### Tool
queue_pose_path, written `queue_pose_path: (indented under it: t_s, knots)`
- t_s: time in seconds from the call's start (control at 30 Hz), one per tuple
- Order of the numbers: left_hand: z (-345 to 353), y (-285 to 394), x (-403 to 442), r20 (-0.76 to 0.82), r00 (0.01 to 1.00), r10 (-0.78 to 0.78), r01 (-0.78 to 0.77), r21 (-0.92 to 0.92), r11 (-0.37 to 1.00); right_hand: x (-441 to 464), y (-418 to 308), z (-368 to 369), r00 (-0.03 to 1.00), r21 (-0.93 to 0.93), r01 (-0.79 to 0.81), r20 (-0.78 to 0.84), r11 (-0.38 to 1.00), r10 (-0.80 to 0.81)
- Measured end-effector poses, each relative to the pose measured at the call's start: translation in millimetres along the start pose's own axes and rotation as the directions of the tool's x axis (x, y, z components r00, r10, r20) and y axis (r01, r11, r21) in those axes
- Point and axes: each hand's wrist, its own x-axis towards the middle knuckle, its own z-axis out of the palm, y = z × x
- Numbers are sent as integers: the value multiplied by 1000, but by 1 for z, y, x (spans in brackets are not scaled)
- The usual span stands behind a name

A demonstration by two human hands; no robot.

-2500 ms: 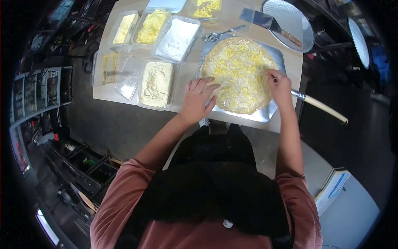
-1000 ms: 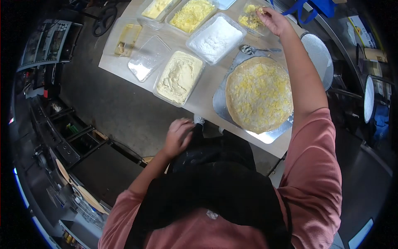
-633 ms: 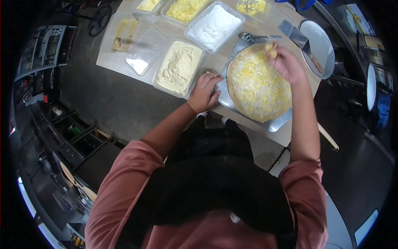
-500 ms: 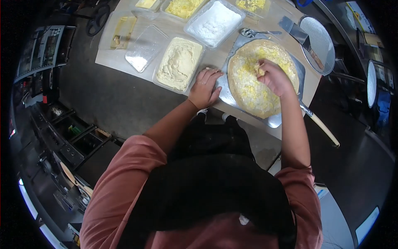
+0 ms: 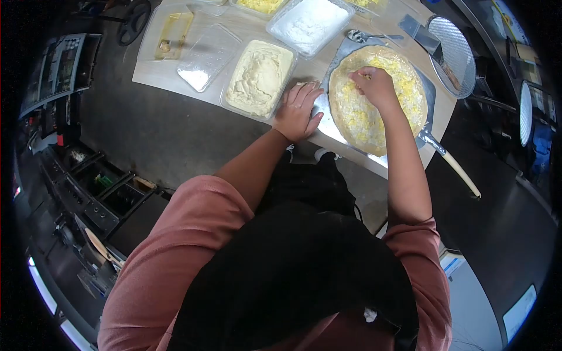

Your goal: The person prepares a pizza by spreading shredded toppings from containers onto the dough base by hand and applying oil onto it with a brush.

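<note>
A round of dough topped with white and yellow crumbly bits lies on a metal peel, whose pale handle juts past the table's edge. My right hand hovers over the dough's upper part, fingertips pinched around a little of the yellow shredded topping, which looks like cheese. Resting on the table's near edge, my left hand has its fingers spread, between the peel and a clear tub of smooth cream-coloured spread. It holds nothing.
Behind stand a tub of white powdery or crumbly stuff and a tub of yellow shreds. A spoon, a broad metal spatula and a round mesh strainer lie around the peel. Clear lids are at left.
My right hand has shifted left and slightly up over the dough, still pinching. My left hand remains at the table edge. The whole view has tilted a little.
</note>
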Motion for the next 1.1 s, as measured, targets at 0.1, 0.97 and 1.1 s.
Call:
queue_pose_path:
  t_s: [0.1, 0.97, 1.1]
  knots:
    - [3, -3, -1, -4, 1000, 14, -13, 21, 1000, 9, 6, 3, 998, 19, 40, -40, 999, -39]
    - [4, -2, 1, 12, 999, 40, -41, 35, 999, -70, 39, 3, 993, 226, 20, -119, 974, 7]
    - [5, -2, 3, 21, 999, 36, -37, 31, 999, -70, 29, 15, 983, -4, 82, -164, 997, -81]
